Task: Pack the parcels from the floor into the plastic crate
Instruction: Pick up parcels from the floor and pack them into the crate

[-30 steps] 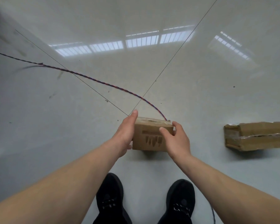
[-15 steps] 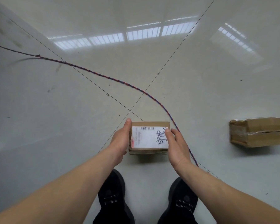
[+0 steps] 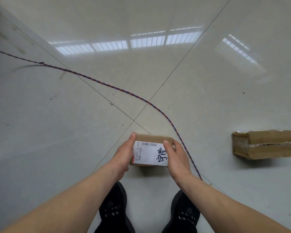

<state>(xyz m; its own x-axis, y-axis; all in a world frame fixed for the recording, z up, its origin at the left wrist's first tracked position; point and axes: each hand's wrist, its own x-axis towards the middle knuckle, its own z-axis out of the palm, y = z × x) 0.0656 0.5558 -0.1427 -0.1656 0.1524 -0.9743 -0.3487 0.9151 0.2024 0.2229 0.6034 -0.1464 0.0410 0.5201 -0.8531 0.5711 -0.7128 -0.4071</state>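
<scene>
Small labelled parcel (image 3: 150,153) sat low-centre of frame, held clear of the floor btwn both hands, white shipping label w/ barcode facing up at the cam. Left hand (image 3: 123,156) clamped the box's left end, thumb running up along that edge; right hand (image 3: 175,157) clamped the right end, thumb over the label's top-right corner. So both hands were closed round the same box, neither free. Box's long axis ran left-right across frame, i.e. spanning hand to hand, square to the forearms. Second parcel (image 3: 265,144), bigger taped brown carton, lay on the tile floor (image 3: 74,132) at mid-right edge, well apart from the held one; right hand was the nearer one to it, its long axis also roughly left-right. Twisted red-blue cord (image 3: 107,84) curved from upper left down past the right wrist, passing just beside the held box. Black shoes (image 3: 112,211) at bottom centre. Plastic crate not in view anywhere, so direction to it can't be told; my read: next move needs a turn to find it, w/ the box carried as gripped.
</scene>
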